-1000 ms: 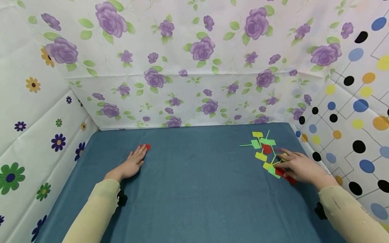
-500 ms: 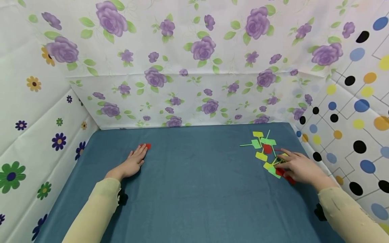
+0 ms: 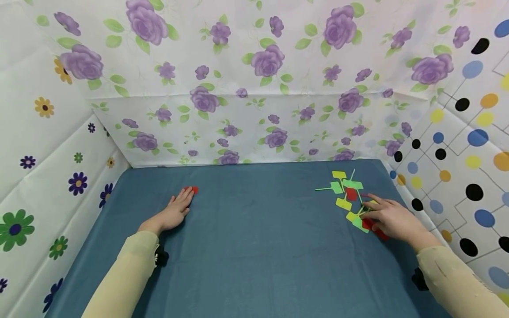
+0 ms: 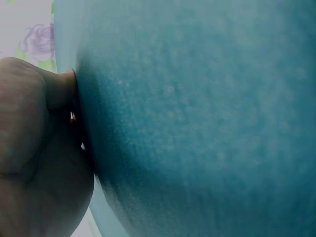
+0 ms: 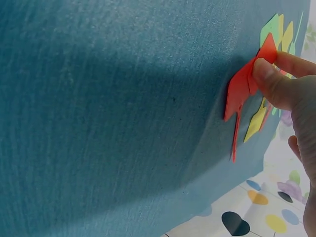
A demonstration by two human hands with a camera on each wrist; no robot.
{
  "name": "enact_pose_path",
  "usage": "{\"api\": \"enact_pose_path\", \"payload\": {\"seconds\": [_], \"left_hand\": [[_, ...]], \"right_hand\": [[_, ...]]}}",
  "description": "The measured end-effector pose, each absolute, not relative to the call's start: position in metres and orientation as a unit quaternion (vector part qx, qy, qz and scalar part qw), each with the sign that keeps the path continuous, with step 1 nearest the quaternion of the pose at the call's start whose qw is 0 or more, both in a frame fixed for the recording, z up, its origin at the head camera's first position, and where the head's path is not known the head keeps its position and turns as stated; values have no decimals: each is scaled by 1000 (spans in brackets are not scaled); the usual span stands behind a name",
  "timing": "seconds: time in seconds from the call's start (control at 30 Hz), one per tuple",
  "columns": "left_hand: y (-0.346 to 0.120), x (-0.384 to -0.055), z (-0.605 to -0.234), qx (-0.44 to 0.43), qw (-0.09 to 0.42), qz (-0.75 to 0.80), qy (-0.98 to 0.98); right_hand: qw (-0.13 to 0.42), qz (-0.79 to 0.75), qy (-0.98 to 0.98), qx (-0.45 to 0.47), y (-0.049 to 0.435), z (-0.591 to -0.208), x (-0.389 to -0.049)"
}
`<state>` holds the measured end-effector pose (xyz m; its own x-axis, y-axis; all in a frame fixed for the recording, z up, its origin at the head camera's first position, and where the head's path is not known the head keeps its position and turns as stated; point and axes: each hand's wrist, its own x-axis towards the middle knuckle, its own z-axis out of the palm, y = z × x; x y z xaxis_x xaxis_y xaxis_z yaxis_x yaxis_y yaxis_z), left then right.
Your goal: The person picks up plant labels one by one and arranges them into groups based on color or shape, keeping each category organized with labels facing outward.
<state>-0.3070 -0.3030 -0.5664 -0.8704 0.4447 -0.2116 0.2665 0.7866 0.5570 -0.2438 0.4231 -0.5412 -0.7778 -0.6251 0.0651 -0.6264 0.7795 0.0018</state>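
Observation:
Flat on the blue cloth (image 3: 254, 247), my left hand (image 3: 169, 214) has its fingers extended, their tips covering most of a red tag (image 3: 195, 190). In the left wrist view, the hand hides nearly all of that tag. At the right, my right hand (image 3: 395, 221) is over a loose pile of red, yellow and green plastic tags, each a flat head on a thin tail, like cable-tie labels. Its thumb and index finger pinch a red tag (image 5: 266, 49) in the right wrist view. Another red tag (image 5: 238, 94) lies beside it, and a yellow tag (image 5: 256, 123) is under the hand.
Beyond the hand lie a green tag (image 3: 336, 187), a yellow tag (image 3: 343, 203) and a red tag (image 3: 351, 194). A flowered cloth wall (image 3: 246, 115) closes the back. The dotted cloth wall (image 3: 449, 163) stands close to my right hand; a daisy-patterned wall (image 3: 59, 194) borders the left.
The head view has shifted very slightly. Both hands and the tags stay where they were.

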Motion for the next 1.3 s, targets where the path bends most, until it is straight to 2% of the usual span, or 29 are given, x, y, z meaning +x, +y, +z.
{"api": "enact_pose_path", "payload": {"seconds": [0.37, 0.63, 0.97, 1.3], "left_hand": [[-305, -312, -571, 190, 177, 264, 929], [-306, -314, -571, 185, 183, 266, 928], [-306, -312, -573, 184, 173, 267, 930], [-301, -310, -570, 181, 170, 275, 929]], "right_hand": [[24, -18, -942, 335, 420, -538, -247], [56, -15, -935, 350, 422, -537, -252], [11, -15, -945, 327, 423, -520, -255], [5, -34, -946, 322, 423, -511, -258]]}}
